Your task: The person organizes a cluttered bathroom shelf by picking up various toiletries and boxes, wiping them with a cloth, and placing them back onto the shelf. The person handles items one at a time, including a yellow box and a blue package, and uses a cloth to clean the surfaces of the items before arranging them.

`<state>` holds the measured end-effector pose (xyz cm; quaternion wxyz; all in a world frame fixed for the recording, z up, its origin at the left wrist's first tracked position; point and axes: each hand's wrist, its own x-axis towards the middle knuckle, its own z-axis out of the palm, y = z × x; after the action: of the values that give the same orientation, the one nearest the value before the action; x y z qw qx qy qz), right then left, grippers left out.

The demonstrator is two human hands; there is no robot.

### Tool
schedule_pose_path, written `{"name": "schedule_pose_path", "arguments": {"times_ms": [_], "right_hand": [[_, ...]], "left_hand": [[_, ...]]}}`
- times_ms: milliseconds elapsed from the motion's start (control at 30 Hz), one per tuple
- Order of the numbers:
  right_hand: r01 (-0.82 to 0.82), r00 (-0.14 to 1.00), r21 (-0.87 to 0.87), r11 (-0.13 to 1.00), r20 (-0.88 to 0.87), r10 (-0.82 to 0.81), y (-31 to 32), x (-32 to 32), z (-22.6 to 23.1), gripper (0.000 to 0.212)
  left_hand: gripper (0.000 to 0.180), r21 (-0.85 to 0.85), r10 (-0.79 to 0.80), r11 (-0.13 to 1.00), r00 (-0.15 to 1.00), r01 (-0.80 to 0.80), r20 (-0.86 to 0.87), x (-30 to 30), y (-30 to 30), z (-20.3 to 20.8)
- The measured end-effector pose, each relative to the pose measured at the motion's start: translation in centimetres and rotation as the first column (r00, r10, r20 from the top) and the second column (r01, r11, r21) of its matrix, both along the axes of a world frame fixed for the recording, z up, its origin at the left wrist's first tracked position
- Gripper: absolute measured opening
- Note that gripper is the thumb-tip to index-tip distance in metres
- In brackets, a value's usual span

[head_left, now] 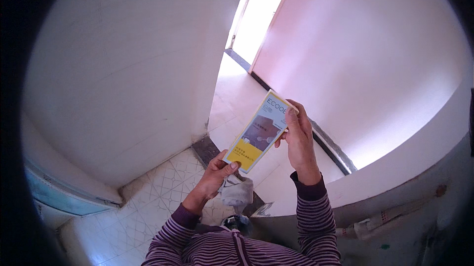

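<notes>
A slim white, grey and yellow carton (256, 135) with print and a picture on its front is held up before me, tilted so its top leans right. My right hand (301, 145) grips its upper right edge, thumb on the front and fingers behind. At the lower left corner, my left hand (212, 177) pinches the carton with its thumb on the front face. A crumpled grey cloth (237, 192) hangs right beside my left hand, below the carton; whether the fingers hold it too I cannot tell.
A white wall (123, 63) rises at the left, another pale wall (365, 58) at the right. Between them a bright doorway (259, 14) opens ahead. A dark threshold strip (202, 150) crosses the tiled floor (148, 207). A light cloth (373, 225) lies at the lower right.
</notes>
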<state>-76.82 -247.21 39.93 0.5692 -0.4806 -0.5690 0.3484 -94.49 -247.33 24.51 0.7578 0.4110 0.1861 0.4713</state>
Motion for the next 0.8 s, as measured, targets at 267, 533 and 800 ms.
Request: {"name": "schedule_pose_path", "arguments": {"times_ms": [267, 533, 800], "right_hand": [[-0.045, 0.998, -0.001, 0.999, 0.053, 0.045, 2.3, 0.8, 0.0, 0.051], [-0.106, 0.994, -0.017, 0.994, 0.016, 0.106, 4.8, -0.6, 1.5, 0.054], [-0.124, 0.992, 0.022, 0.992, 0.033, 0.123, 4.6, -1.1, 1.8, 0.053]], "left_hand": [[0.028, 0.006, -0.025, 1.000, 1.000, 0.025, 0.006, 0.6, 0.7, 0.3], [0.032, -0.013, -0.029, 0.999, 0.999, 0.029, 0.023, -0.4, 2.6, 1.6], [0.034, -0.022, -0.008, 1.000, 1.000, 0.008, 0.012, -0.4, 2.0, 1.3]]}}
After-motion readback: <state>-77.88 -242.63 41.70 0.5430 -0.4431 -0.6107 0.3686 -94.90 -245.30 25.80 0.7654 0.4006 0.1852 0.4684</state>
